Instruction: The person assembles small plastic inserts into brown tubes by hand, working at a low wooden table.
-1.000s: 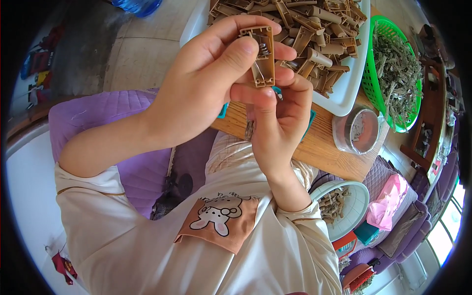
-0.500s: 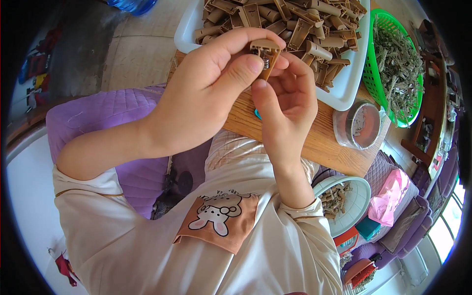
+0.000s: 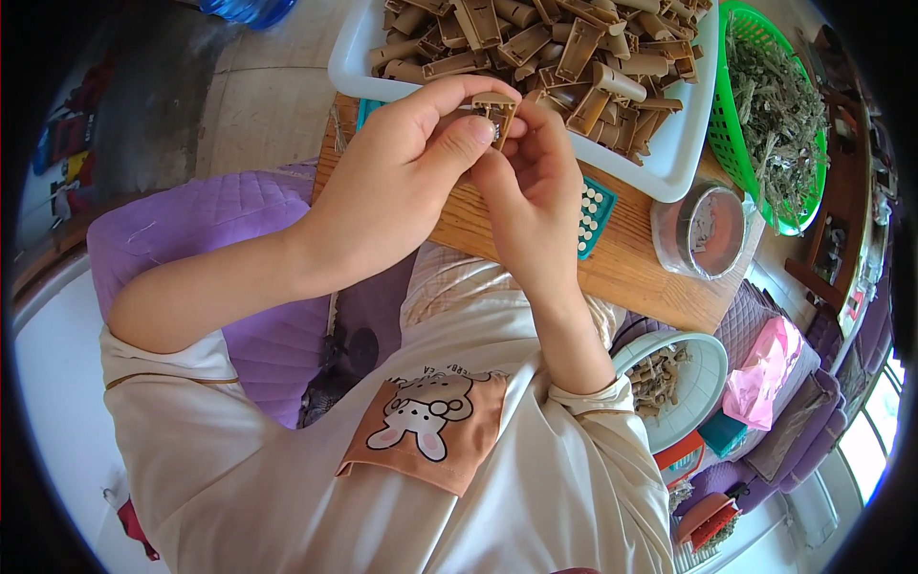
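A small tan plastic clip (image 3: 494,113) is pinched between the fingertips of the left hand (image 3: 406,182) and right hand (image 3: 535,191), both closed on it above the wooden board (image 3: 631,263). The white tray (image 3: 669,158) beyond remains heaped with like pieces, so most work appears left. Since the earlier frame the clip has turned narrower to view and the hands have drawn closer.

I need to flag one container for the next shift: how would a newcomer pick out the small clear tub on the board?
Find the wooden board across the person's lap, with the white tray of tan plastic parts on it. At the board's right end, between that tray and the green basket, stands the clear round tub. Unlike its neighbours, it is see-through and cylindrical.
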Demonstrator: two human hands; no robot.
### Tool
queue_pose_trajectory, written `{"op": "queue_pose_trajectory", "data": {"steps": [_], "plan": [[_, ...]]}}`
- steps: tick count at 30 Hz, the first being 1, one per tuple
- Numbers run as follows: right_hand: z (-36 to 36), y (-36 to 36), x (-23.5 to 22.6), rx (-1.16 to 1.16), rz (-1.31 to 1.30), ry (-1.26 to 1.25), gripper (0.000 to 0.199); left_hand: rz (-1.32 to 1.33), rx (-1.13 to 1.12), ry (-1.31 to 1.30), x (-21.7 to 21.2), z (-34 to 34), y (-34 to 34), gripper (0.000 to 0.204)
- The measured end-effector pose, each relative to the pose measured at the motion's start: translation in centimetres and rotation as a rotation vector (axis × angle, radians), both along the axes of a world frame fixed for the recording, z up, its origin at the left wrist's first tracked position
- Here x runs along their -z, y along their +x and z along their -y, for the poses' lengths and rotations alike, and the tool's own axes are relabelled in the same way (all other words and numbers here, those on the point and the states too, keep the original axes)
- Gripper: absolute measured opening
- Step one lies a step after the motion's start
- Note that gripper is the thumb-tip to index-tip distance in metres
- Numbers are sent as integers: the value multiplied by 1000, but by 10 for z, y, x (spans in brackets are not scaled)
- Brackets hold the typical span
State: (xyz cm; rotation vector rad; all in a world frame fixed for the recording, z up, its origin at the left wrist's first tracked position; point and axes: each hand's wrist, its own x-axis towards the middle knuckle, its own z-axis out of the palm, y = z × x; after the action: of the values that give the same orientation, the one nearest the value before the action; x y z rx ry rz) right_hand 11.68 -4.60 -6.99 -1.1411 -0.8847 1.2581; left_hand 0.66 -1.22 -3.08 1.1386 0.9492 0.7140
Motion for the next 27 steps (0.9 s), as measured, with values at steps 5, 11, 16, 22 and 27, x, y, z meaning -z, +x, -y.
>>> {"op": "queue_pose_trajectory", "data": {"steps": [5, 11, 16, 22, 27], "plan": [[35, 46, 26, -139, 304, -33, 24, -31, 175, -146, 3, 1, -3, 28], [65, 117, 65, 9, 961, -100, 14, -20, 308, -336, -11, 3, 2, 31], [73, 118, 88, 20, 1175, -49, 18, -44, 380, -231, -10, 6, 2, 35], [73, 116, 89, -37, 1384, -44, 17, -18, 356, -284, -9, 6, 2, 37], [66, 99, 61, 165, 965, 9, 22, 5, 338, -329, -9, 9, 2, 38]]}}
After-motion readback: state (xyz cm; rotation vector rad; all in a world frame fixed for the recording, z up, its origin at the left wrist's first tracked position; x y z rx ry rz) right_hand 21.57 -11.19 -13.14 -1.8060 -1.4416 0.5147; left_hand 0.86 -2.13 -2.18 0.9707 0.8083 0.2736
